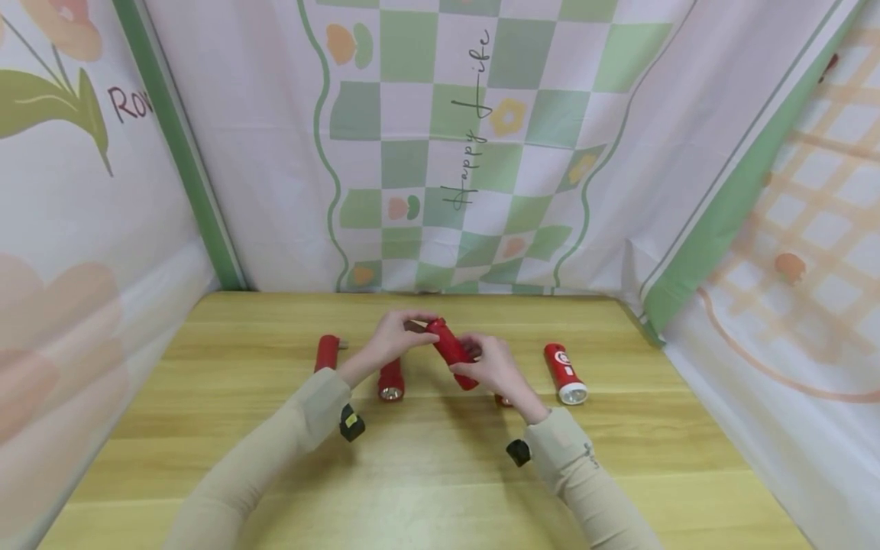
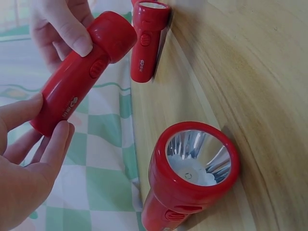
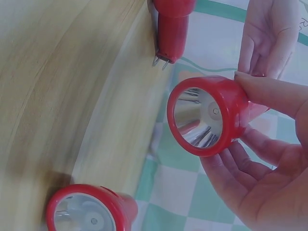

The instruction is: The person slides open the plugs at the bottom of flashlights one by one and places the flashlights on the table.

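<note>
A red flashlight (image 1: 451,351) is held up off the table between both hands. My left hand (image 1: 393,336) grips its tail end between thumb and fingers. Around the body near the head, my right hand (image 1: 493,365) holds the other end. In the left wrist view the flashlight (image 2: 72,82) shows a slide switch and a small white logo. From the right wrist, the held flashlight's reflector (image 3: 198,118) faces the camera. Below the left hand lies another red flashlight (image 1: 391,382); one more flashlight (image 1: 505,400) is mostly hidden under the right hand.
On the left of the wooden table (image 1: 426,496) lies a red flashlight (image 1: 327,353) with metal prongs sticking out. A red flashlight with a white rim (image 1: 565,374) lies at the right. A patterned curtain (image 1: 275,153) hangs behind the table.
</note>
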{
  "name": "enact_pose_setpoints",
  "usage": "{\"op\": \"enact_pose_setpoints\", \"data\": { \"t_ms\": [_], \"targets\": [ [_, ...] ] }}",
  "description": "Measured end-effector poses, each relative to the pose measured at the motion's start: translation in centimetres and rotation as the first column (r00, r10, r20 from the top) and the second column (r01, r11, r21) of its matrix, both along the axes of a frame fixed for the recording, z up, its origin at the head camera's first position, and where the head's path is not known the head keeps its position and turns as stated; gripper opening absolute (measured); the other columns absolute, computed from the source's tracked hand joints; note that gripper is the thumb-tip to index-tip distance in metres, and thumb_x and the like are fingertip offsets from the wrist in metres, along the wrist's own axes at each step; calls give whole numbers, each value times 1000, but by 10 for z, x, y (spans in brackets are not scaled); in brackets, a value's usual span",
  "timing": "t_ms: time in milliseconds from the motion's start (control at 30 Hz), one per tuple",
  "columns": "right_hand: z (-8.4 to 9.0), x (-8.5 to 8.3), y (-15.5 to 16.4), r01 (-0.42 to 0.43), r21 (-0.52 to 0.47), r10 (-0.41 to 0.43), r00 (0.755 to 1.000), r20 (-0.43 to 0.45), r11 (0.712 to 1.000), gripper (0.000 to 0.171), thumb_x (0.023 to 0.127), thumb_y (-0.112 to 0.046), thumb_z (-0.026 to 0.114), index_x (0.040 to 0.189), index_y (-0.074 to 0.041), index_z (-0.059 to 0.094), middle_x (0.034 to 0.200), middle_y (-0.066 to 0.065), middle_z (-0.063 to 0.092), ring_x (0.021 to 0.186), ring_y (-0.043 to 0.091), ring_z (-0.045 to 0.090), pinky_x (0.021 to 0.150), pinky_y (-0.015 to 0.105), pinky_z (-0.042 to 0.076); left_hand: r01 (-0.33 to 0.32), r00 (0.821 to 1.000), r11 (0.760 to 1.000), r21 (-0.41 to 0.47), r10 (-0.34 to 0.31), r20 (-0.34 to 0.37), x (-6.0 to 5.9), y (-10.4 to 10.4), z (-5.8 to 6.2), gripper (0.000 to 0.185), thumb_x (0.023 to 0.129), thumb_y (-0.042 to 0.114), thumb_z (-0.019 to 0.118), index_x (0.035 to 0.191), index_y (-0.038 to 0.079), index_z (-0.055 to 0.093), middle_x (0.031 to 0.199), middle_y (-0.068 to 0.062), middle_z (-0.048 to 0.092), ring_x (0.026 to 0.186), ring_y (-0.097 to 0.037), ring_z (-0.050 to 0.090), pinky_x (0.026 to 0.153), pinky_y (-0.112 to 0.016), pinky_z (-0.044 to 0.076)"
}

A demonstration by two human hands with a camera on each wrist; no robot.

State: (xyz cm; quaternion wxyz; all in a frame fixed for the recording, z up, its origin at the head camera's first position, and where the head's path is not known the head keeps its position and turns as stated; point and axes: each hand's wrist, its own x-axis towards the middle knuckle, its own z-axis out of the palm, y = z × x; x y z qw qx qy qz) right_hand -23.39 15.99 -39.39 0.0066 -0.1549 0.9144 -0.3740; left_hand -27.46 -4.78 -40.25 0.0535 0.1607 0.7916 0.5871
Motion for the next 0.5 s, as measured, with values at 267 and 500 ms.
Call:
{"op": "enact_pose_setpoints", "data": {
  "t_ms": [267, 500],
  "targets": [
    [2, 1, 2, -17, 11, 18, 999, -37, 1000, 42, 81, -10, 79, 120, 0, 65, 108, 17, 73, 95, 27, 71, 84, 43, 59, 43, 999, 999, 31, -42, -25, 6, -3, 3, 41, 88, 10, 74, 128, 3, 65, 130, -17, 67, 107, -30, 70, 89, -34, 60],
    [3, 5, 3, -41, 18, 43, 997, -65, 999, 43, 81, -9, 79, 120, 1, 65, 109, 17, 73, 95, 28, 71, 85, 45, 59, 51, 998, 998, 34, -50, -29, 10, -5, 2, 41, 89, 10, 73, 129, 2, 64, 131, -17, 66, 109, -30, 69, 90, -35, 60]
  ]
}}
